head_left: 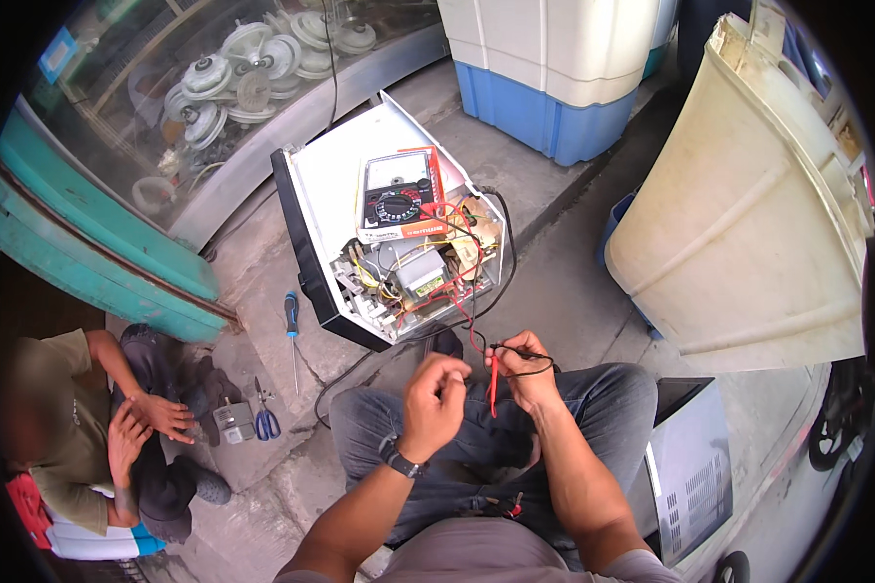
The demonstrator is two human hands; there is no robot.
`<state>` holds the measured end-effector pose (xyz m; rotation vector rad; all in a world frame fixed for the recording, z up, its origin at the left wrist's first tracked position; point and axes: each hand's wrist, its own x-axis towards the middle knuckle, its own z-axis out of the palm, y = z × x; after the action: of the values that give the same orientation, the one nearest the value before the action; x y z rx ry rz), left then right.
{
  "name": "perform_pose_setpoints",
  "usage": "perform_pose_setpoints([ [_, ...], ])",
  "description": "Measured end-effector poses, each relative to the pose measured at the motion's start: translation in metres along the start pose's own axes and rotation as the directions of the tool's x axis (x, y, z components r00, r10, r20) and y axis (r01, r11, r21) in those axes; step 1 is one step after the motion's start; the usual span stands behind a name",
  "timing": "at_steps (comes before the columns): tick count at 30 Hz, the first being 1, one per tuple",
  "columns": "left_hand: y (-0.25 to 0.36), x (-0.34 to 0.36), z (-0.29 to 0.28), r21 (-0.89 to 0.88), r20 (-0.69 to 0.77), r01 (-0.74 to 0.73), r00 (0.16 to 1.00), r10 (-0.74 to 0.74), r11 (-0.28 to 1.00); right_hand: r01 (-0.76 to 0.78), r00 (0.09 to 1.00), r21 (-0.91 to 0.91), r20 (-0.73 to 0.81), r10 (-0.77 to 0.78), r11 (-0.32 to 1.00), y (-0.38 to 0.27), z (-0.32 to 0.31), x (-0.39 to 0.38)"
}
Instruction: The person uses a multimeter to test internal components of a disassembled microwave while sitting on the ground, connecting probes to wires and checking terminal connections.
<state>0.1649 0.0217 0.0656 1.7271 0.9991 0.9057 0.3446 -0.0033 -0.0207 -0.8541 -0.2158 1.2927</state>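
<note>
From where I stand, the person sits with knees apart and both hands raised above the lap. The right hand (532, 377) is clamped on the thin test leads, with the red probe (494, 389) pointing down from its fingers and the black lead (538, 363) looping around them. The left hand (436, 403), below which a dark watch (399, 457) is strapped, is just beside it with fingers curled in; I cannot tell whether it grips anything.

Ahead of the knees, the opened appliance (326, 160) sits on the floor (554, 262), its wiring and metal parts bare along the edge nearest the person. The analog multimeter (397, 206) lies on its orange-and-white box (428, 229), at the edge of the white top beside those parts. Red wire runs across them toward the right hand.

Near the appliance's black front lies a blue-handled screwdriver (292, 316). Farther left, blue-handled scissors (266, 422) lie beside a grey metal part (232, 423), close to a seated co-worker (78, 418) whose hands are near each other.
</note>
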Motion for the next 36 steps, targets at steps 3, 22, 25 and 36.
perform_pose_setpoints([
  [3, -0.084, -0.042, 0.044, -0.385, 0.203, 0.516, 0.856, -0.476, 0.765, 0.088, 0.996, -0.177, 0.019, -0.086, 0.98, 0.022, -0.005, 0.002],
  [22, -0.095, -0.02, 0.046, -0.542, 0.384, 0.559, 0.829, -0.406, 0.628, 0.387, 0.921, -0.651, 0.24, -0.306, 0.653, -0.007, 0.008, -0.024],
  [25, -0.073, -0.015, 0.044, -0.437, 0.287, 0.523, 0.852, -0.437, 0.732, 0.227, 0.973, -0.522, 0.166, -0.162, 0.822, -0.015, 0.008, -0.026],
  [36, -0.12, 0.0, 0.033, -0.078, 0.198, 0.245, 0.954, -0.226, 0.966, -0.011, 1.0, -0.52, 0.011, 0.019, 0.854, -0.004, -0.011, 0.007],
])
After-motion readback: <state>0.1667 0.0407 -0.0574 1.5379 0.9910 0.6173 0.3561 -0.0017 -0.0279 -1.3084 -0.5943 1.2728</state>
